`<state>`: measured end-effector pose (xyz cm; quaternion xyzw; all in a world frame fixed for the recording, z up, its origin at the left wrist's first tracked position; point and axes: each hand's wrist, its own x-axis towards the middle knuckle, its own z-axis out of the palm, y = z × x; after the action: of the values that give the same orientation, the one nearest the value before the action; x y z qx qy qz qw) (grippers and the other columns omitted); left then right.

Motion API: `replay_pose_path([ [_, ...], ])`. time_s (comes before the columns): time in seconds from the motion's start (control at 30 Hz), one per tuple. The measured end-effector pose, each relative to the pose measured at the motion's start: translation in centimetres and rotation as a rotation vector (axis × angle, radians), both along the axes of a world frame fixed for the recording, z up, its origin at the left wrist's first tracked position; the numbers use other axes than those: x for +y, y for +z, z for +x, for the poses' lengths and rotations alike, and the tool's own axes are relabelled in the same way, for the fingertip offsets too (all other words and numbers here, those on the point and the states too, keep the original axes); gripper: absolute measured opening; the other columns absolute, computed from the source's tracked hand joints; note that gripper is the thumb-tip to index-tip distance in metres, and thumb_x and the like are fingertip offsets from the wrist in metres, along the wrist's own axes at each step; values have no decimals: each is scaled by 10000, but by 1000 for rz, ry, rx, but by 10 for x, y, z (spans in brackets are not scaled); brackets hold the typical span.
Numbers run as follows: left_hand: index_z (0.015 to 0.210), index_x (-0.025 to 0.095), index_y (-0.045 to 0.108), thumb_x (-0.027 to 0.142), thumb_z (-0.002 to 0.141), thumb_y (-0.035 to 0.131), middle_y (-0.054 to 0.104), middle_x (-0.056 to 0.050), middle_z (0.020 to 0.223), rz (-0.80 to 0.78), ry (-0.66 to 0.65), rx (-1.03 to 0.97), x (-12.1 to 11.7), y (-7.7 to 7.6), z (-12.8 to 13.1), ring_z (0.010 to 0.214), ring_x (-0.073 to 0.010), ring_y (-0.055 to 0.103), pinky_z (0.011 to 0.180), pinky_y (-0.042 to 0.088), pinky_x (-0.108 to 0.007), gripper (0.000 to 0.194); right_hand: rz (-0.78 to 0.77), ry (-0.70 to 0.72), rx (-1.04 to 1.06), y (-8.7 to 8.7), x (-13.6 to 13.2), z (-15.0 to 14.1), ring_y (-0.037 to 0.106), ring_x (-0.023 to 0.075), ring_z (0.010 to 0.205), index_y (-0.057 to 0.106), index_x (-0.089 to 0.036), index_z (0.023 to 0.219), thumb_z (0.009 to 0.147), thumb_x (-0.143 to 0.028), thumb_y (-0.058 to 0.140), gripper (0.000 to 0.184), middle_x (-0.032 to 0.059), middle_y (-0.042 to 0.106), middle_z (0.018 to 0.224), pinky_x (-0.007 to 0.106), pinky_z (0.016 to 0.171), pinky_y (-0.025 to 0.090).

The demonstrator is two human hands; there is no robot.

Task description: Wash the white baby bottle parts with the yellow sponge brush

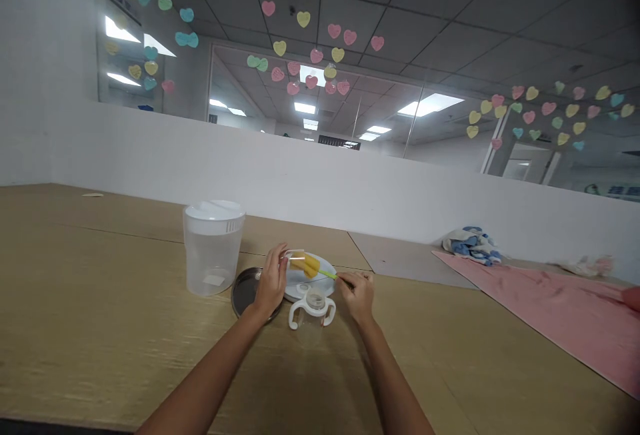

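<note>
The left hand [271, 282] is curled closed around a clear cylindrical cup [295, 259], its fingers hiding part of it. The right hand [358, 296] pinches 1 sponge bottle brush [327, 274] by its green handle, the yellow sponge seemingly inside the cup. Nearby are 1 white 2-handled sippy cup [313, 308], 1 white plate [325, 267], 1 dark round lid [241, 288] and 1 clear plastic jug [213, 255], its small label unreadable.

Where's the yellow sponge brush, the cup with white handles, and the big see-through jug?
Yellow sponge brush [307, 265]: head view, on the sponge end.
Cup with white handles [315, 300]: head view, on the collar at its top.
See-through jug [213, 262]: head view, on its side wall.
</note>
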<state>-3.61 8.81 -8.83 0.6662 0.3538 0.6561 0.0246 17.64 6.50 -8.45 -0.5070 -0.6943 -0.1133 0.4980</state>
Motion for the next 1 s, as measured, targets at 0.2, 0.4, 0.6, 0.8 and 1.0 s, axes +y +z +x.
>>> replay_pose_path([
  [0.2, 1180, 197, 469, 337, 937, 291, 631, -74, 1085, -121, 3, -23, -8, 5, -1, 978, -178, 602, 823, 483, -321, 332, 203, -25, -149, 2, -7, -14, 516, 138, 607, 667, -193, 712, 788, -269, 478, 217, 10, 631, 608, 299, 702, 263],
  [0.4, 1240, 201, 427, 321, 911, 387, 565, -100, 1184, -27, -57, 85, -4, 1, 2, 1012, -181, 584, 823, 510, -325, 352, 261, -78, -79, 0, -5, -17, 527, 126, 581, 657, -174, 732, 809, -260, 478, 213, 12, 625, 611, 273, 657, 276],
  [0.6, 1165, 193, 473, 238, 897, 428, 547, -85, 1211, 205, 70, 199, -6, 3, 2, 1148, -183, 499, 971, 436, -370, 275, 246, -158, -100, 1, -6, -18, 529, 127, 591, 660, -186, 762, 829, -262, 466, 219, 6, 613, 596, 284, 703, 268],
  [0.8, 1061, 209, 555, 239, 895, 427, 587, -68, 1156, 259, 124, 239, -10, 6, 3, 1121, -193, 521, 955, 443, -381, 211, 246, -213, -132, 5, -10, -16, 530, 128, 599, 668, -187, 767, 830, -273, 451, 242, 22, 631, 614, 293, 731, 272],
  [1.0, 1071, 179, 543, 339, 906, 387, 640, -66, 1005, 30, 20, 166, -10, 4, -2, 845, -164, 603, 773, 483, -302, 278, 302, -143, -116, 5, -14, -8, 490, 121, 524, 605, -176, 588, 776, -232, 438, 258, 10, 596, 532, 300, 686, 285],
])
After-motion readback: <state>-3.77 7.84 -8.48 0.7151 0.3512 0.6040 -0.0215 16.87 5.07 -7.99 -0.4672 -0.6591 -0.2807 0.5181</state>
